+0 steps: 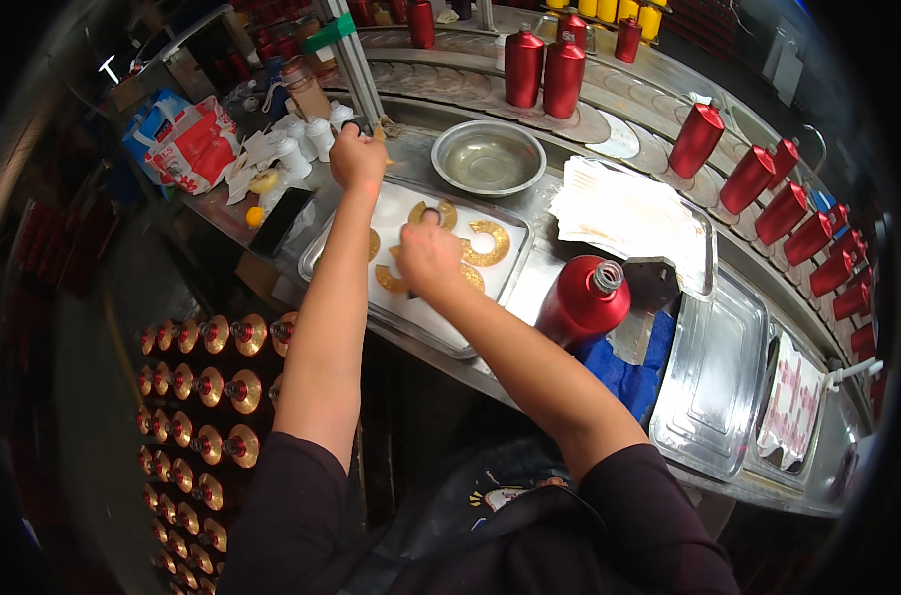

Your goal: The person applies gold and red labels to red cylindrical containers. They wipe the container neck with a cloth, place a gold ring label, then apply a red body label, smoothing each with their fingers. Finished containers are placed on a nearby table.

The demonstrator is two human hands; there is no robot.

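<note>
Gold arcs (pixel 502 241) lie in the tray (pixel 508 281) beneath the right hand (pixel 431 260); the far bowl (pixel 488 187) perhaps holds water (pixel 485 162). The left hand (pixel 358 157) is apart, farther left; both grips unclear.

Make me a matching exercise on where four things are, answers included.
Things:
1. Right hand
2. Left hand
3. Round metal bowl
4. Large red bottle

Places:
A. Next to the blue cloth
B. Over the tray, among the gold pieces
C. Near the small white containers
D. Between the tray and the curved conveyor

Pairs: 1-B, 2-C, 3-D, 4-A
</note>
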